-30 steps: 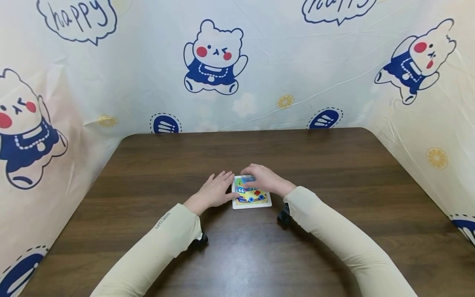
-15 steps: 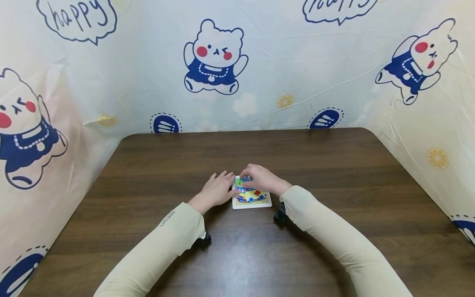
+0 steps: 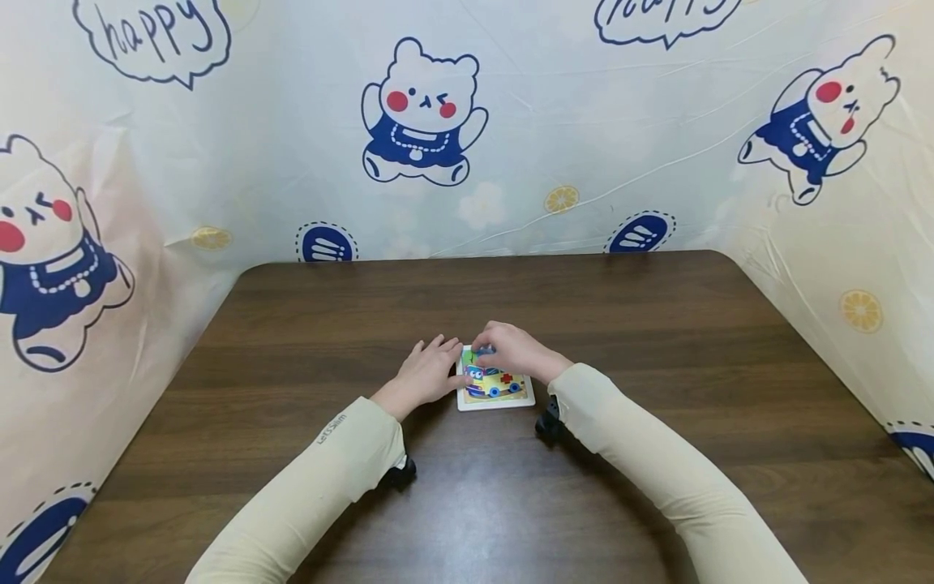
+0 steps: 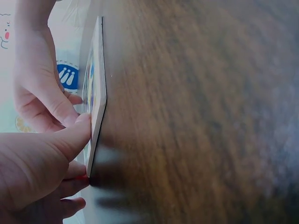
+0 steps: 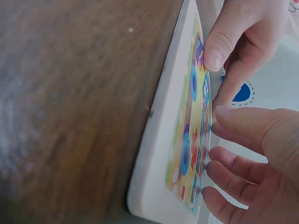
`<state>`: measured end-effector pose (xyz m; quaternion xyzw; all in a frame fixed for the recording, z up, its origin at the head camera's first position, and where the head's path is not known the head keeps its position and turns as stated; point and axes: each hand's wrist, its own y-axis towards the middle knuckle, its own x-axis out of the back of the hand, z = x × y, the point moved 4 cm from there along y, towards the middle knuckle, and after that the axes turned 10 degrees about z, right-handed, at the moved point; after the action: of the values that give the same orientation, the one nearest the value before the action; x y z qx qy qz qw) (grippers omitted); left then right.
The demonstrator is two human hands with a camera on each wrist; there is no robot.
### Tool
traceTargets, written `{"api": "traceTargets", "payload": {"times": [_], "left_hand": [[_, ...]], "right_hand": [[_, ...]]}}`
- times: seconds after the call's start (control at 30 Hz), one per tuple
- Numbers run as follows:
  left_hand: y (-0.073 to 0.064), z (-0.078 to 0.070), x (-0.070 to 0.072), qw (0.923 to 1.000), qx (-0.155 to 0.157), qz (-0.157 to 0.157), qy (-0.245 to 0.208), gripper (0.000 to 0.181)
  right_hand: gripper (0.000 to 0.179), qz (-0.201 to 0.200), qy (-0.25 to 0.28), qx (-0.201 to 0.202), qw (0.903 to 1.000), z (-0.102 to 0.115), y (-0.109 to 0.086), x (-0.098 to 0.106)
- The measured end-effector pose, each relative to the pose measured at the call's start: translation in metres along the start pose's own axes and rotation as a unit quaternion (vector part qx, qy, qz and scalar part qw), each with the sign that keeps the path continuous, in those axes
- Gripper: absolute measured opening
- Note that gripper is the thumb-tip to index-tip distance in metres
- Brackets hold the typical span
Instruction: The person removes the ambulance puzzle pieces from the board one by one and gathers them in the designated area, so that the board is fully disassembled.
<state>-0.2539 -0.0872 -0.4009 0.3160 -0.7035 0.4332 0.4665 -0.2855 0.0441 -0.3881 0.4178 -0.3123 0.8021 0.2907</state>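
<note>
Board (image 3: 499,389): we see left hand (image 3: 423,379) uncurled, thumb on left side; right hand (image 3: 518,352) over far part, grasp unclear.

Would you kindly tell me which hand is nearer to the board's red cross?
Right: the right hand is just beyond the red cross, the left hand at the left edge of the board.
</note>
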Motion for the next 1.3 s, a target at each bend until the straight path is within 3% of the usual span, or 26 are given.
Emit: {"api": "traceTargets", "payload": {"times": [0.4, 0.97, 1.3], "left_hand": [[0.0, 0.0, 0.001, 0.9999, 0.008, 0.006, -0.003, 0.065], [0.003, 0.001, 0.0, 0.9998, 0.019, 0.01, 0.002, 0.066], [0.002, 0.0, 0.0, 0.9997, 0.019, 0.013, 0.004, 0.067]], "right_hand": [[0.025, 0.005, -0.031, -0.003, 0.9995, 0.002, 0.007, -0.001], [0.011, -0.008, 0.044, 0.005, 0.999, 0.001, 0.012, -0.002], [0.015, -0.01, 0.022, -0.011, 0.9997, 0.001, 0.013, -0.003]]}}
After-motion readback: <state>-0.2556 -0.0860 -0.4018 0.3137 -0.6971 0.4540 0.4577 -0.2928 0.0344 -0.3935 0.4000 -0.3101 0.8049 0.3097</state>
